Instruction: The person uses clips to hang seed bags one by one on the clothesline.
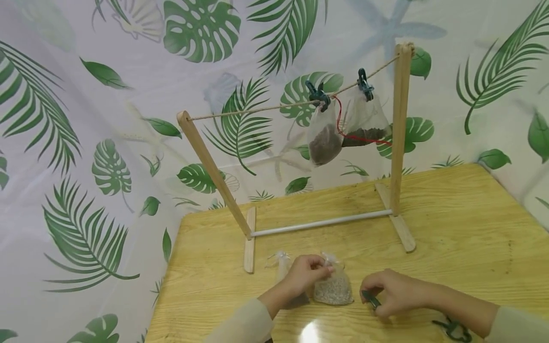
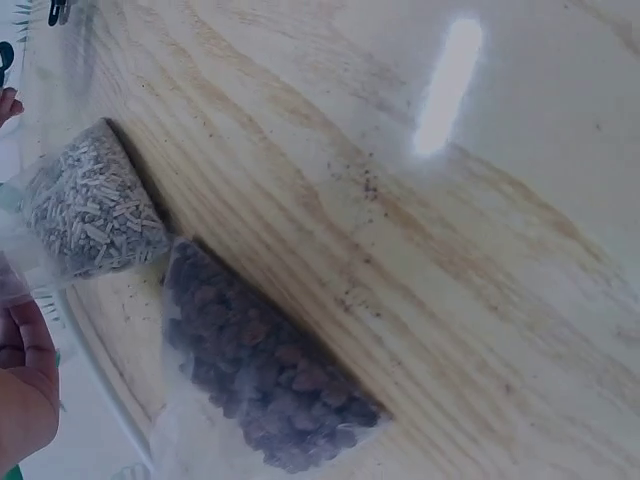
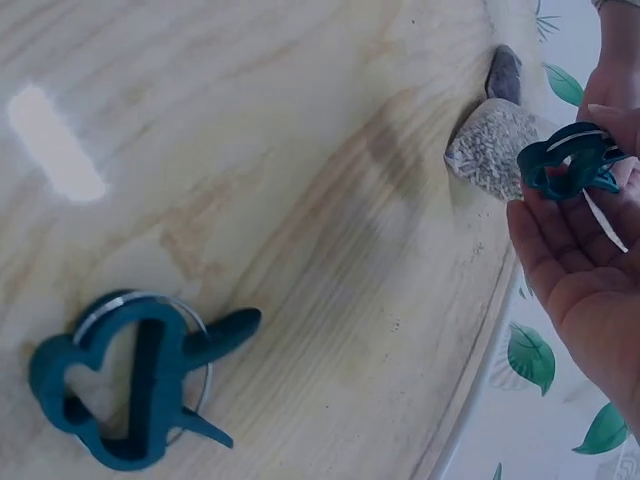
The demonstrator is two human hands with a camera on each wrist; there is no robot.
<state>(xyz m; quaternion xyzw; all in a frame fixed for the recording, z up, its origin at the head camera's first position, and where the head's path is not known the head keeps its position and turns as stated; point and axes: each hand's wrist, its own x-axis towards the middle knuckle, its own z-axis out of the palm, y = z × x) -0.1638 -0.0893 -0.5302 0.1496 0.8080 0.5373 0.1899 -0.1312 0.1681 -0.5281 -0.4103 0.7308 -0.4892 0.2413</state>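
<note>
My left hand pinches the gathered neck of a sheer bag of pale grey pellets, which rests on the table. Beside it, partly behind my left wrist, lies a second sheer bag filled with dark lumps. In my right hand is a dark green plant clip with a wire ring, held between thumb and fingers just right of the pellet bag. Another green clip lies on the table under my right forearm.
A wooden stand with a white crossbar stands at the back. Along its rope, two green clips hold sheer bags of dark material. A red cord hangs by them. Leaf-printed cloth covers the walls.
</note>
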